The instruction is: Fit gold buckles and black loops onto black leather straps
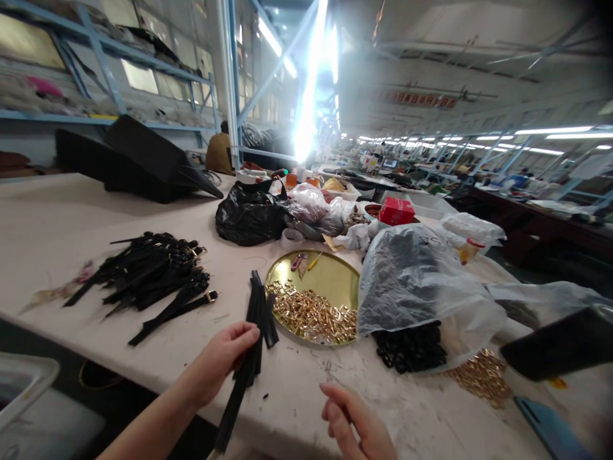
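Note:
My left hand [225,358] grips a black strap [235,409] that slants down past the table's front edge. Beneath and beyond it lie several more flat black straps [261,303], touching the rim of a round gold tray [335,268]. Many small gold buckles [316,313] are heaped in that tray, along with a small pair of pink-handled snips [297,260] and a yellow tool [315,260]. Over the table's front part hovers my right hand [354,425], fingers slightly curled and apart, nothing seen in it. To the left sits a pile of black straps with buckles [158,271].
A clear plastic bag [412,268] with black pieces spills toward more gold buckles [483,377] at right. A blue phone-like object [546,425] lies at the near right. Behind are a black plastic bag [249,214], a red box [396,211] and a large black piece [143,160].

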### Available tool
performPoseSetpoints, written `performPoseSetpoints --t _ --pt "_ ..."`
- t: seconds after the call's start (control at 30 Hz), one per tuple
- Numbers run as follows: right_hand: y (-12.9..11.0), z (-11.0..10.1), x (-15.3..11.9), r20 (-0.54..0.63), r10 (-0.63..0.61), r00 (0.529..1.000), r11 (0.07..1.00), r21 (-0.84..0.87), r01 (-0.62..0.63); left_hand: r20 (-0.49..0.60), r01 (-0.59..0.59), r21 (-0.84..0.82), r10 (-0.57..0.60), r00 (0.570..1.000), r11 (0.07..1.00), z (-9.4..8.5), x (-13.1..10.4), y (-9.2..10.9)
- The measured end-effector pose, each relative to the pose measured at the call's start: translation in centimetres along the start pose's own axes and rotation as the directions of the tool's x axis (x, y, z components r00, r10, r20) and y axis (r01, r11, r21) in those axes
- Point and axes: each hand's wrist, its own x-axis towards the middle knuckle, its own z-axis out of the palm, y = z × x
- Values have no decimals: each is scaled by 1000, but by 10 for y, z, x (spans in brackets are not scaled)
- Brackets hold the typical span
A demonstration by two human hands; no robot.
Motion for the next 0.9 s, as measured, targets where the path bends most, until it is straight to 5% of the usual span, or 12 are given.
performPoseSetpoints --t 0.07,0.13,0.27,0.37,0.5,0.57,0.6,0.7,0.9 --pt "-3 -4 11 46 180 983 970 159 -185 291 163 -226 -93 952 960 28 -24 4" --pt "-6 -9 22 77 281 956 916 275 -292 483 290 -259 -137 865 922 53 -41 7" --pt "-3 -16 30 14 342 940 907 257 -334 580 457 -250 -246 776 853 89 -50 7" --pt "5 -23 29 10 315 949 935 171 -312 641 502 -299 -219 736 811 106 -48 6" --pt "23 -60 42 -56 156 986 958 -234 -164 610 508 -340 -226 760 792 117 -44 8" --pt "35 -86 57 -111 -13 994 741 -668 -65 583 532 -371 -254 771 761 119 -43 10" --pt "41 -98 64 -121 -41 992 664 -745 -64 576 540 -386 -262 775 748 119 -43 10" --pt "54 -119 79 -92 -40 995 532 -845 -57 554 553 -434 -274 786 711 121 -41 8" --pt "60 -116 81 -9 -15 1000 440 -898 -2 587 599 -500 -264 765 625 117 -40 0"
